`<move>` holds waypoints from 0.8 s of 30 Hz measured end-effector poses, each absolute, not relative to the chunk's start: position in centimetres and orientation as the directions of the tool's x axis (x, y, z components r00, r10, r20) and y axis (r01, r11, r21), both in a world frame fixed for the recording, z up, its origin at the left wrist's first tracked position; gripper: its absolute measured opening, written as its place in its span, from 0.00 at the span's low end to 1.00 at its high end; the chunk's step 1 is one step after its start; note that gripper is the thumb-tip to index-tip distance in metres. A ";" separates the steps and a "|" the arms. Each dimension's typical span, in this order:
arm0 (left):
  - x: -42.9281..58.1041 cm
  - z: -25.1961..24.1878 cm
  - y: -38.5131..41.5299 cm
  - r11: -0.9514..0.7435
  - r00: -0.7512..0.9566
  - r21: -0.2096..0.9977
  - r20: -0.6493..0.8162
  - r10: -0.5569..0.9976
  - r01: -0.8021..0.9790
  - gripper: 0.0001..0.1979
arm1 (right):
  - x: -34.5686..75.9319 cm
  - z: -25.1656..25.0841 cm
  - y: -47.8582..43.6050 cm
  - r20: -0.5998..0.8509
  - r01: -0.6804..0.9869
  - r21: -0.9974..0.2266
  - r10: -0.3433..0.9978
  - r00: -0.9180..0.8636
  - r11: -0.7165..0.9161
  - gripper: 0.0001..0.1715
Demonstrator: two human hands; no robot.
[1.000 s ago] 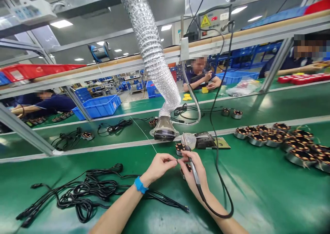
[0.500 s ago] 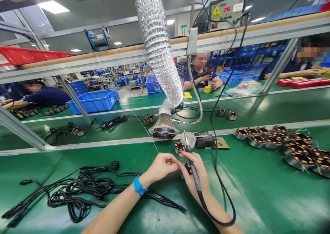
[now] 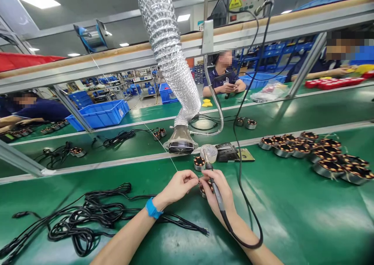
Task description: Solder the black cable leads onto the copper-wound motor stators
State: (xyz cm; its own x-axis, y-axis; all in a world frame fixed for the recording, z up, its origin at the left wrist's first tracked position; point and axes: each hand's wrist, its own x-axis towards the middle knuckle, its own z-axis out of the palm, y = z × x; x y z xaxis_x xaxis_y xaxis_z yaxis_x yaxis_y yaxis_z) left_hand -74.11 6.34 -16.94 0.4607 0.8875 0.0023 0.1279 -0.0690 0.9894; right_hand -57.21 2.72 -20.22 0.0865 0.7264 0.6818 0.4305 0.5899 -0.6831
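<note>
My right hand (image 3: pixel 221 189) is closed around a soldering iron (image 3: pixel 216 192), its tip pointing up and away, while its thumb and finger reach to a copper-wound stator (image 3: pixel 203 188) on the green bench. Beside that stator, my left hand (image 3: pixel 181 185) is closed in a pinch, and what lies between its fingertips is too small to make out. A blue band (image 3: pixel 153 208) circles my left wrist. A second stator (image 3: pixel 199 163) stands just beyond the hands, near a round pale tub (image 3: pixel 209 153).
Black cables (image 3: pixel 87 218) lie at left. A fume nozzle (image 3: pixel 181 140) on a silver duct (image 3: pixel 172 51) hangs ahead. Many stators (image 3: pixel 300 150) stand at right. The iron's cord (image 3: pixel 240 171) loops on the right. People sit across the bench.
The view has shifted slightly, so most things appear further left. My fingertips stay close together at the stator, more of which now shows. The person opposite has lowered their hands.
</note>
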 end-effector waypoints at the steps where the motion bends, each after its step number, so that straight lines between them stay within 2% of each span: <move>1: -73.9 -17.1 6.3 -0.053 0.442 0.992 -0.002 0.897 0.112 0.21 | -57.2 -20.3 2.7 0.686 0.437 -0.675 0.724 0.073 0.595 0.14; 6: -73.4 -18.2 6.9 -0.056 0.310 0.992 0.018 0.951 0.114 0.15 | -56.8 -20.1 3.0 0.711 0.478 -0.648 0.697 0.098 0.593 0.15; 12: -73.4 -18.5 7.8 -0.062 0.293 0.980 0.005 0.956 0.187 0.10 | -54.8 -19.1 2.7 0.657 0.447 -0.737 0.692 0.299 0.506 0.12; 17: -73.3 -19.0 8.2 -0.069 0.299 0.979 0.009 0.954 0.192 0.11 | -54.1 -19.1 2.1 0.676 0.401 -0.719 0.704 0.215 0.568 0.19; 24: -73.2 -19.1 8.3 -0.061 0.299 0.977 -0.002 0.954 0.204 0.13 | -54.4 -18.9 2.1 0.716 0.406 -0.679 0.673 0.185 0.611 0.18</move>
